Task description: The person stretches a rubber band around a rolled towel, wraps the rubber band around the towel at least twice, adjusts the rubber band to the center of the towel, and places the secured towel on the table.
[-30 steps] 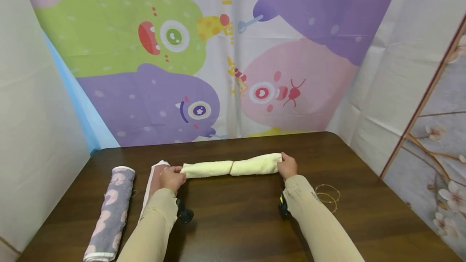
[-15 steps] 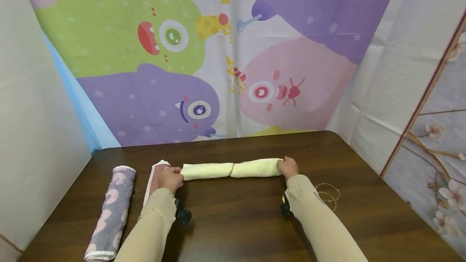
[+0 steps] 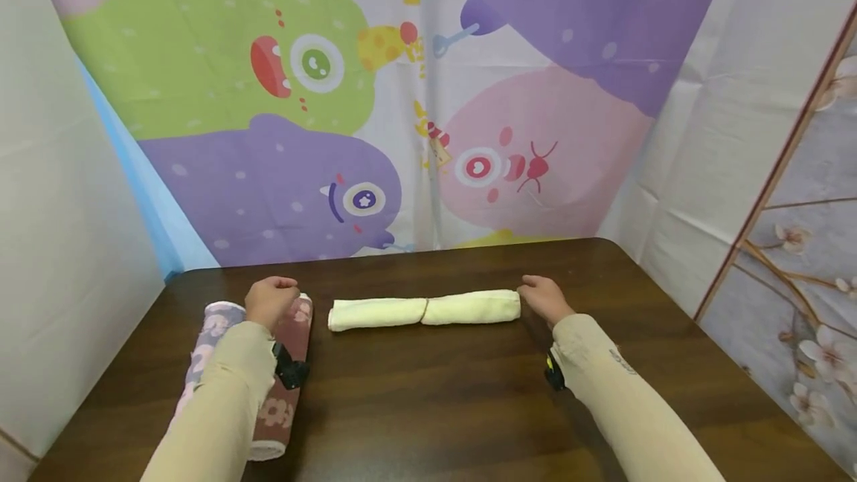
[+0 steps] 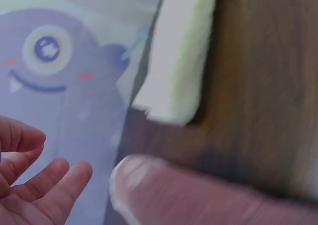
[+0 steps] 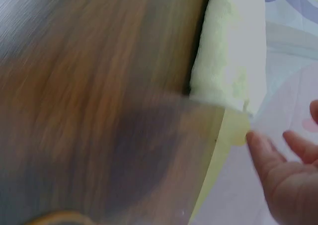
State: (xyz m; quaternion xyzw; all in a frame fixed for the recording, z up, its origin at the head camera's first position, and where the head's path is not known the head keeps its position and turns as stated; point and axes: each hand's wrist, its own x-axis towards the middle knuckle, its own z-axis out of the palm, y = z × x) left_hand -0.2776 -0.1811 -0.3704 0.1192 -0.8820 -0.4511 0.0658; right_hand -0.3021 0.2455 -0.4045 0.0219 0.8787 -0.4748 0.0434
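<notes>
A pale yellow rolled towel [image 3: 382, 312] lies crosswise on the table, cinched at its middle by a thin band [image 3: 425, 311]. My left hand [image 3: 270, 302] is off the towel's left end, above a brown-pink rolled towel [image 3: 297, 333] with a flower pattern. In the left wrist view its fingers [image 4: 64, 185] are relaxed and apart, holding nothing. Just beyond the yellow towel's right end is my right hand [image 3: 545, 300]. The right wrist view shows its loose fingers [image 5: 263, 153] apart from the towel, with nothing between them.
A grey towel roll [image 3: 217, 318] with pink shapes lies at the far left, partly hidden by my left sleeve. An orange-brown curved strip [image 5: 59, 216] shows at the right wrist view's lower edge. A cartoon-print curtain [image 3: 415, 95] hangs behind the table [image 3: 415, 407].
Both hands have let go of the yellow towel's ends. My left hand has moved left over the brown-pink roll, and my right hand slightly right. My right sleeve now covers the loose bands.
</notes>
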